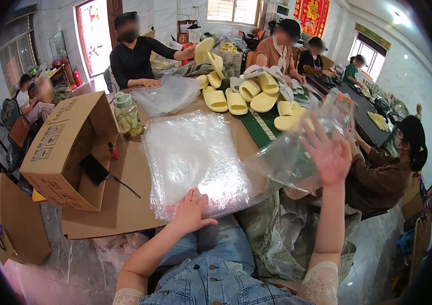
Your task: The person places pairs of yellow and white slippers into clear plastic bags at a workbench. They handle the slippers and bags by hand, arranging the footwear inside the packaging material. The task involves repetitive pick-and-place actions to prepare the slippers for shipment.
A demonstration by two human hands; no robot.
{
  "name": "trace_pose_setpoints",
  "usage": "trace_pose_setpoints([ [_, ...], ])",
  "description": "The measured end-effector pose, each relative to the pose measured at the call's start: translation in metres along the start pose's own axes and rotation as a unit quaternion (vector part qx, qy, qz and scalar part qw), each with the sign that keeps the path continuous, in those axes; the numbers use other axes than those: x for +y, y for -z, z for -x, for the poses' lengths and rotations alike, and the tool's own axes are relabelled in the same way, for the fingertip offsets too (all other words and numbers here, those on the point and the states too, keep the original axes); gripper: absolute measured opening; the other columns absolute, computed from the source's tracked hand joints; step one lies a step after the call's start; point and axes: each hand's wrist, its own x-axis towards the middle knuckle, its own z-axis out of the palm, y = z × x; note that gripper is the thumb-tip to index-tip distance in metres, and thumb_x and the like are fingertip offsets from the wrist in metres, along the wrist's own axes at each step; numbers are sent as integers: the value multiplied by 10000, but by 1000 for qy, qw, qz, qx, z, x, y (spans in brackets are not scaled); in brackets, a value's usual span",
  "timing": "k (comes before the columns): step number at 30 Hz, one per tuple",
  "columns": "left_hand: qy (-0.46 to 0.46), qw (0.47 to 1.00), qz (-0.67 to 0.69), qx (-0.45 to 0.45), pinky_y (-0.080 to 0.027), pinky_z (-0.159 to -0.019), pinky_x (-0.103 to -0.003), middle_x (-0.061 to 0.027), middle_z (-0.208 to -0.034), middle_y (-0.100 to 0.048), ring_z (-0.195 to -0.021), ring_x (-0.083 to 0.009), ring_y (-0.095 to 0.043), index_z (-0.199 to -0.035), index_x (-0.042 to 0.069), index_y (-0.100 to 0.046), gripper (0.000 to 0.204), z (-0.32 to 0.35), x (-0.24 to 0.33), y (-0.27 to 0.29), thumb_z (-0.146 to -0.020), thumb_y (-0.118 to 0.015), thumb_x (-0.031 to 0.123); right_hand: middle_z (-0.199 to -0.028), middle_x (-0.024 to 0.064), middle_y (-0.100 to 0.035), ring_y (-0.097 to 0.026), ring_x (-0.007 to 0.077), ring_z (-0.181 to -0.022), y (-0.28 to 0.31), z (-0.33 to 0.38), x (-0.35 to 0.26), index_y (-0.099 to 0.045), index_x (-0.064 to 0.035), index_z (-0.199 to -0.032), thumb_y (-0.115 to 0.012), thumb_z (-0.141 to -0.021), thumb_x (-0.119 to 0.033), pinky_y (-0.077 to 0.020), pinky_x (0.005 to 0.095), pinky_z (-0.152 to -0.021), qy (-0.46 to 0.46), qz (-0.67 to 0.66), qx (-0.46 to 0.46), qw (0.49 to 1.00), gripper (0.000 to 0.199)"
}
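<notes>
Left hand flat, fingers spread, pinning bag stack at its near edge; right hand raised right of stack, open, lifting one bag; slippers beyond stack.

A small packing workshop is shown. A long surface is covered with flattened cardboard, and a stack of clear plastic bags is laid at its middle. Beyond the stack, yellow foam slippers are piled; left of it, an open cardboard carton is set. Several seated workers are gathered around the surface.
</notes>
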Motion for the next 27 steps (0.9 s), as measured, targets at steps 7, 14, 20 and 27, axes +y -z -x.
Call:
trace_pose_setpoints([
  [7, 21, 852, 522, -40, -345, -1176, -472, -203, -1468, -532, -1418, -352, -437, -1429, 2, -532, 896, -17, -35, 38, -964, -335, 742, -1542, 172, -434, -408, 380, -1423, -57, -114, 102, -610, -133, -1075, -588, -970, -220, -330, 582, -1176, 42, 5, 176, 984, 138],
  [14, -48, 463, 885, -23, -313, -1183, -566, -355, -1544, -323, -1415, -484, -384, -1573, -24, -201, 1270, -42, -54, 119, -766, -302, 951, -1618, 137, -362, -312, 289, -1497, -34, -150, 172, -621, -158, -1114, -590, -925, -259, -222, 505, -1206, 46, 24, -118, 992, 217],
  [20, 18, 490, 859, 145, -529, -990, -411, -238, -1564, -359, -1271, -358, -554, -1593, 30, -143, 928, -90, -124, 116, -958, -603, 526, -1556, 159, -443, -398, 274, -1444, 7, -62, 214, -610, -88, -941, -573, -931, -167, -308, 469, -1168, -71, 101, -9, 992, 87],
  [27, 151, 682, 689, 191, -510, -693, -255, -162, -1553, -448, -963, -170, -703, -1633, 161, -84, 980, -112, -145, 66, -864, -667, -12, -1099, 112, -686, -660, 188, -978, 54, 40, 251, -655, -13, -1159, -597, -983, -268, -542, 331, -801, -344, 285, 166, 879, 316],
])
